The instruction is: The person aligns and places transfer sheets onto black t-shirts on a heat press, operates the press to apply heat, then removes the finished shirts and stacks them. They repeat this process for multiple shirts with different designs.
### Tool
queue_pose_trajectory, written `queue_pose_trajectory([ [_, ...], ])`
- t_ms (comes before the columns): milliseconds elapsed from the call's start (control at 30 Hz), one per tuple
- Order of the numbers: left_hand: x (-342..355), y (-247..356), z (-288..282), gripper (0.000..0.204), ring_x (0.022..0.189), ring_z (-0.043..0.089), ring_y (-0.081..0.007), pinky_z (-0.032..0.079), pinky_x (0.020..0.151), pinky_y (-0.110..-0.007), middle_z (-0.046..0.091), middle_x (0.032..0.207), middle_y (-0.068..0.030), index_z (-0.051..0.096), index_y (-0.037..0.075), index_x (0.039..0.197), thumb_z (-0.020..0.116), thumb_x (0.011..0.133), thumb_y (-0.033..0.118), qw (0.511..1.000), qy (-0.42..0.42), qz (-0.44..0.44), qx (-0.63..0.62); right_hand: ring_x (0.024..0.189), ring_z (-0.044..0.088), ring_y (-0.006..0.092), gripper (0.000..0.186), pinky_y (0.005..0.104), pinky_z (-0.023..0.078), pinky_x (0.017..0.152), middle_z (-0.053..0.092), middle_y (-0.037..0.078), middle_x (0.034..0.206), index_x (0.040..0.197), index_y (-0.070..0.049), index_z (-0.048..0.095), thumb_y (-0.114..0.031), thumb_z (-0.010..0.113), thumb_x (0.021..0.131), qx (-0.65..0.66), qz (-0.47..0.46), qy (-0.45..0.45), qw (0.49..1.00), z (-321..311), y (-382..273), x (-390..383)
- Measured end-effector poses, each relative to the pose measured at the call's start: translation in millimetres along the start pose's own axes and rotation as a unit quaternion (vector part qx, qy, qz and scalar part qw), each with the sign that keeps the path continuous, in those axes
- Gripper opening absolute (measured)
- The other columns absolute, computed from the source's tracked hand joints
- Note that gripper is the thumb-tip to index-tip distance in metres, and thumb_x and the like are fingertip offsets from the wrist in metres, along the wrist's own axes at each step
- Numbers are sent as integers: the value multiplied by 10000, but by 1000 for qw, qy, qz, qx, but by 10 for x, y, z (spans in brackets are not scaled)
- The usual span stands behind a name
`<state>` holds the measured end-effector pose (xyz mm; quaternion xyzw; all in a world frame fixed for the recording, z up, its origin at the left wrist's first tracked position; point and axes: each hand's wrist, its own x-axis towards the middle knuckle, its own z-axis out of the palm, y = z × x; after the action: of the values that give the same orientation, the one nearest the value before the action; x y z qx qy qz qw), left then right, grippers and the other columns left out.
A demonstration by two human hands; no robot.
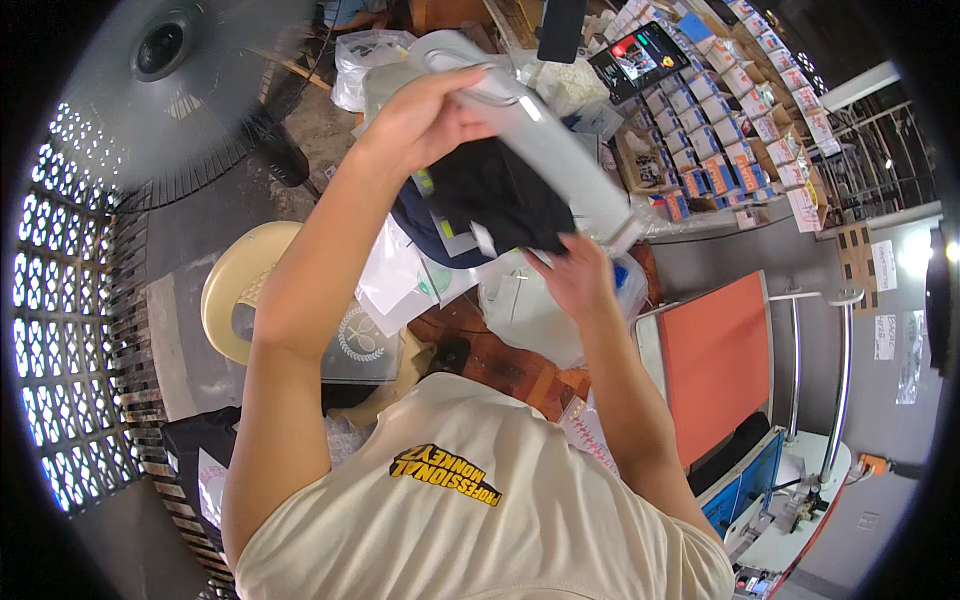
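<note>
My left hand is raised at the upper middle, its fingers curled on the edge of a long, pale translucent plastic bag. The bag slants from upper left to lower right. A black folded garment hangs just below it, blurred by motion. Lower right, my right hand pinches the garment's near corner. Whether the garment lies inside the bag or against it, I cannot tell. Beneath are white printed sheets and a stuffed white plastic bag.
A large fan spins at the upper left, above a cream plastic chair. A phone with a lit screen stands at the back, by rows of small boxes. On the right is a press with an orange-red board.
</note>
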<state>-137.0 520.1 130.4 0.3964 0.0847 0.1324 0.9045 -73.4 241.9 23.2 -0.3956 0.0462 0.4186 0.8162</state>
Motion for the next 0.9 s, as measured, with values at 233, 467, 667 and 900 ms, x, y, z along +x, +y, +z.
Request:
queue_pose_trajectory([
  [233,-828,-777,-1084,311,954,716,-234,609,846,-395,707,1089,-103,574,-10,1254,661,973,89,983,155,-30,96,879,685,207,235,352,562,840,678,108,938,1004,-14,563,-219,625,909,-123,-143,77,979,-684,-781,-2220],
  [467,-795,-1006,-1468,374,907,723,-264,616,768,-399,695,1076,-126,579,-5,1227,715,932,179,858,364,-93,350,723,591,48,153,202,469,654,596,-33,836,1019,-69,579,-189,661,972,-233,-105,86,963,-1287,-655,-3153],
  [667,-1241,-2003,-97,627,1253,577,-321,449,1069,-426,606,1334,-194,539,44,1398,767,897,345,728,18,180,661,757,581,62,127,243,480,700,592,-39,837,975,-71,613,-184,671,980,-229,-9,119,966,-1540,28,-3456],
  [900,-2692,-3173,1780,506,1126,674,-274,519,933,-369,683,1258,-192,609,19,1331,780,887,192,797,-464,-87,377,826,634,121,361,254,520,736,640,45,1005,1268,-39,550,-125,684,944,-65,-88,155,982,-1583,474,-4117],
])
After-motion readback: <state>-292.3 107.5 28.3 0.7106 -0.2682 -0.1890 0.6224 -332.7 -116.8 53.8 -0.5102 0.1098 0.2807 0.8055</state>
